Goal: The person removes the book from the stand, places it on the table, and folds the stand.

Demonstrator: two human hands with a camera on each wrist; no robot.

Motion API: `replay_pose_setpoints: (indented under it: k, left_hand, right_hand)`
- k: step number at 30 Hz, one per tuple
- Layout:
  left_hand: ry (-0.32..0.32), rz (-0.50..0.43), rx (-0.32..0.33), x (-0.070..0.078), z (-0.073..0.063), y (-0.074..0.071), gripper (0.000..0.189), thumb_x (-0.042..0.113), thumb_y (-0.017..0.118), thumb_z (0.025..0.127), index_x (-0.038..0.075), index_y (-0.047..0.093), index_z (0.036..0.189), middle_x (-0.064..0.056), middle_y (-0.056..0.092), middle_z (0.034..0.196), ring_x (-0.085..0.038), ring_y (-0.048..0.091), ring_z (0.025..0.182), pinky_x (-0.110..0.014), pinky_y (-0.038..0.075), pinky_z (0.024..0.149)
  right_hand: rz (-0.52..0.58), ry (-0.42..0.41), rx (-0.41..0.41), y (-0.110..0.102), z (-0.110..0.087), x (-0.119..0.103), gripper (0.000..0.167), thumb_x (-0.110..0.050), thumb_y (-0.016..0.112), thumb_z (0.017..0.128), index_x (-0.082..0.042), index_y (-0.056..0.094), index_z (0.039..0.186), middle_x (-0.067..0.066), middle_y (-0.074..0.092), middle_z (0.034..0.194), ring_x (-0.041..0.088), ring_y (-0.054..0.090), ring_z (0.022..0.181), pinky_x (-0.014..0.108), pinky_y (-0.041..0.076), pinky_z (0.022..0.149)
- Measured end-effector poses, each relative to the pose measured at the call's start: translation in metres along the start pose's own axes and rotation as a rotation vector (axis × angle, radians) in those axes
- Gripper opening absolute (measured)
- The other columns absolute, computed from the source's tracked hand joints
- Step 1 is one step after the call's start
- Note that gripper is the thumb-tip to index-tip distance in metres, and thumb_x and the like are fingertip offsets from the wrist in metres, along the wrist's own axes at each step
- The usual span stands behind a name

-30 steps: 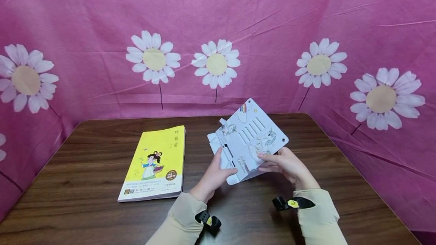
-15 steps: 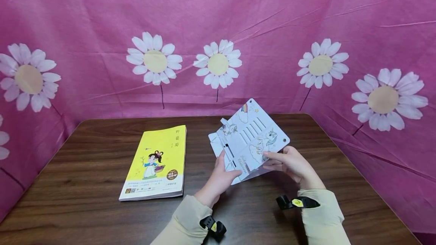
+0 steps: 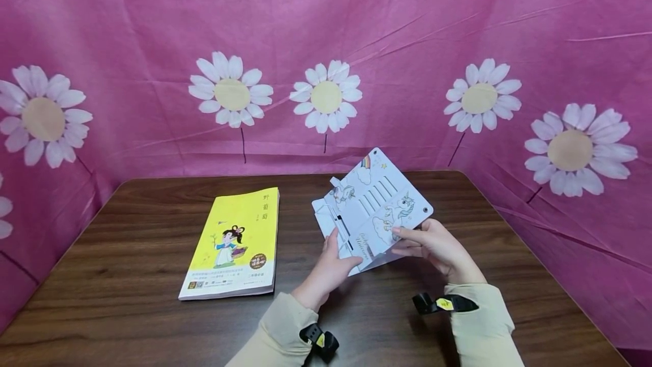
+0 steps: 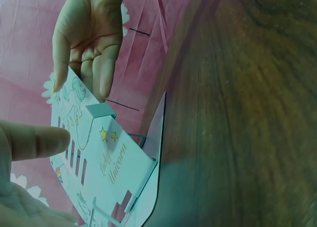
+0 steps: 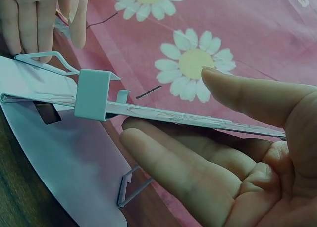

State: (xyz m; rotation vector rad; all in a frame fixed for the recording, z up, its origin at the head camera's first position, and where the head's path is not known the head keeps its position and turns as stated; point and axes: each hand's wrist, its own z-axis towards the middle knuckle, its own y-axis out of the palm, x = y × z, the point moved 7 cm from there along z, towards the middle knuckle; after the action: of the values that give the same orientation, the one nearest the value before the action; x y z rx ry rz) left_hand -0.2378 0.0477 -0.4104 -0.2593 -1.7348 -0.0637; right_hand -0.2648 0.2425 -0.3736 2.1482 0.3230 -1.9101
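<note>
Over the last second the white unicorn stand has hardly moved, held tilted over the table to the right of the yellow book, but both hands have shifted slightly rightward on it, and the left one now covers more of its near corner. The left hand is spread wide, its thumb and fingers straight and touching the stand's near left part. The right hand pinches the near right edge, thumb in front and fingers behind, much as half a second ago.
</note>
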Motion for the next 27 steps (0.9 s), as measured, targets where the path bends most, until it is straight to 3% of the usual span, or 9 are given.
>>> replay_pose_setpoints:
  k: [4,11,27]
  left_hand:
    - [0.008,-0.008,-0.013,0.002,0.001,-0.001,0.088,0.012,0.067,0.088,0.002,0.015,0.157,-0.027,0.010,0.163,-0.042,0.019,0.148,-0.058,0.017,0.120]
    - [-0.008,0.031,-0.009,0.001,0.002,-0.002,0.088,0.014,0.068,0.088,0.002,0.015,0.157,-0.028,0.003,0.163,-0.043,0.009,0.151,-0.058,0.014,0.121]
    - [-0.014,0.032,0.006,0.000,0.005,-0.011,0.088,0.013,0.066,0.088,-0.001,0.013,0.157,-0.028,0.011,0.162,-0.043,0.015,0.150,-0.057,0.015,0.121]
  right_hand:
    - [-0.020,0.010,0.002,0.000,-0.001,-0.001,0.031,-0.006,0.061,0.097,0.003,0.055,0.126,0.005,0.076,0.102,0.022,0.074,0.090,0.043,0.059,0.083]
    - [-0.050,0.012,0.006,0.000,-0.002,-0.002,0.032,-0.007,0.062,0.096,-0.001,0.053,0.127,0.004,0.075,0.103,0.022,0.074,0.090,0.047,0.058,0.083]
    - [-0.047,0.010,-0.003,0.006,-0.002,-0.003,0.034,-0.005,0.065,0.094,-0.007,0.052,0.126,0.002,0.075,0.102,0.021,0.075,0.087,0.045,0.060,0.080]
